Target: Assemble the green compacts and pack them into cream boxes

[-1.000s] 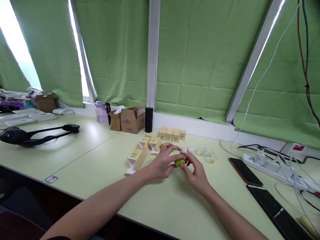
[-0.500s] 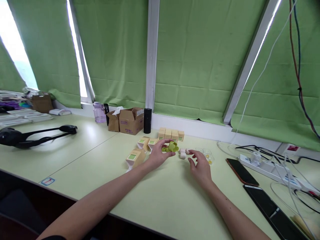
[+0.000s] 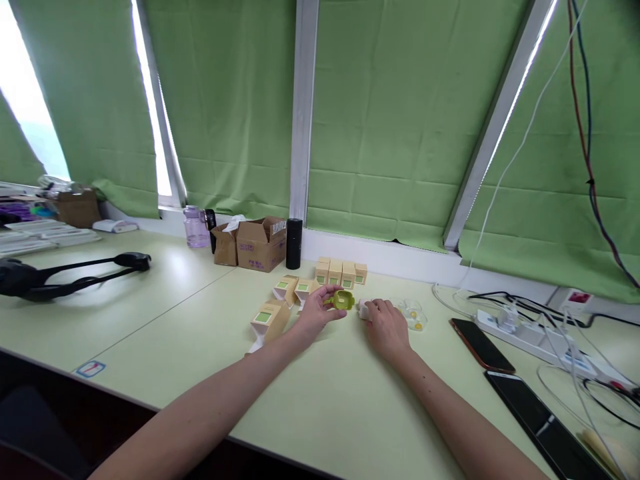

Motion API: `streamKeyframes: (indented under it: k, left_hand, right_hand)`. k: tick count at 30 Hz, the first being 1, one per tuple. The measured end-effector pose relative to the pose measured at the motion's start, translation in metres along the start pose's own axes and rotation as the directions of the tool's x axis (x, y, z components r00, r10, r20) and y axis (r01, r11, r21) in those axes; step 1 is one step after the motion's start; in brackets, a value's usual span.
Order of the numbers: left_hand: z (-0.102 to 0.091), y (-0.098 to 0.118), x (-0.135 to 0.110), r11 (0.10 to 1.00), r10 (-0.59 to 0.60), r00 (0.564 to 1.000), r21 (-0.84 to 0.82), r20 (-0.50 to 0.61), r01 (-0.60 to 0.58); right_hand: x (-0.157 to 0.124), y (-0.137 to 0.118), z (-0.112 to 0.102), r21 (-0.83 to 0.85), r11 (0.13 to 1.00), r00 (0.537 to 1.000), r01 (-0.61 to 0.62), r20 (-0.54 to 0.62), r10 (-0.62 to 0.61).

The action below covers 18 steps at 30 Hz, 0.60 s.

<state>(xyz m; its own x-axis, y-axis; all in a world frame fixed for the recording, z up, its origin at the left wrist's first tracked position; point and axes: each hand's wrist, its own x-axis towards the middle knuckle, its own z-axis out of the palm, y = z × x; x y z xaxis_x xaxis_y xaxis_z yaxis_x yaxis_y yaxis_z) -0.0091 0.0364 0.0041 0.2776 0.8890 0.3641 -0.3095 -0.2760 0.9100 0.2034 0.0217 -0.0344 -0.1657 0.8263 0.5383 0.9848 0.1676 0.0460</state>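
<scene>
Green case: one, small and open, pinched between the thumb and fingertips of the left hand, held just above the counter in front of the small boxes. The right hand lies palm down just beside it, its fingertips curled onto one small white piece on the counter. Whether that piece is gripped or only touched cannot be told.

Four closed tan boxes with green labels stand upright in a row, touching each other, behind the case. Three more opened tan boxes lie on their sides to the left with end flaps out. What is inside them cannot be seen.

Right of the hands sits a cluster of clear trays with yellow bits in them; their number is unclear.

Two brown cardboard boxes stand by the window, both open. White paper sticks out of the smaller one, and the larger one's contents are hidden. One black cylinder stands just right of them and one purple bottle to the left. Two phones lie flat at the right.
</scene>
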Motion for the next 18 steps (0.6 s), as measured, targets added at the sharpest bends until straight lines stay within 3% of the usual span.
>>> streamKeyframes:
  k: [9,12,14,16,18]
  left_hand:
    - [-0.0037,-0.0050,-0.0035,0.998,0.036,0.999,0.042,0.028,-0.037]
    - [-0.0039,-0.0026,-0.0046,0.997,0.034,0.999,0.075,0.023,-0.036]
    - [-0.0039,-0.0002,-0.0054,0.995,0.024,1.000,0.094,0.016,-0.025]
    - [-0.0035,0.0021,-0.0059,0.994,0.014,1.000,0.109,0.017,-0.015]
    - [-0.0031,0.0036,-0.0059,0.992,0.013,1.000,0.126,0.025,-0.016]
  right_hand:
    - [0.0079,-0.0073,0.0052,-0.080,0.997,1.000,0.015,0.021,-0.014]
    - [0.0051,-0.0061,0.0054,0.011,1.000,1.000,-0.014,-0.022,0.014]
    - [0.0032,-0.0045,0.0051,0.202,0.976,0.993,-0.078,-0.077,0.095]
    - [0.0027,-0.0029,0.0045,0.551,0.812,0.959,-0.190,-0.072,0.273]
    - [0.0030,-0.0021,0.0036,0.821,0.510,0.912,-0.258,0.032,0.410]
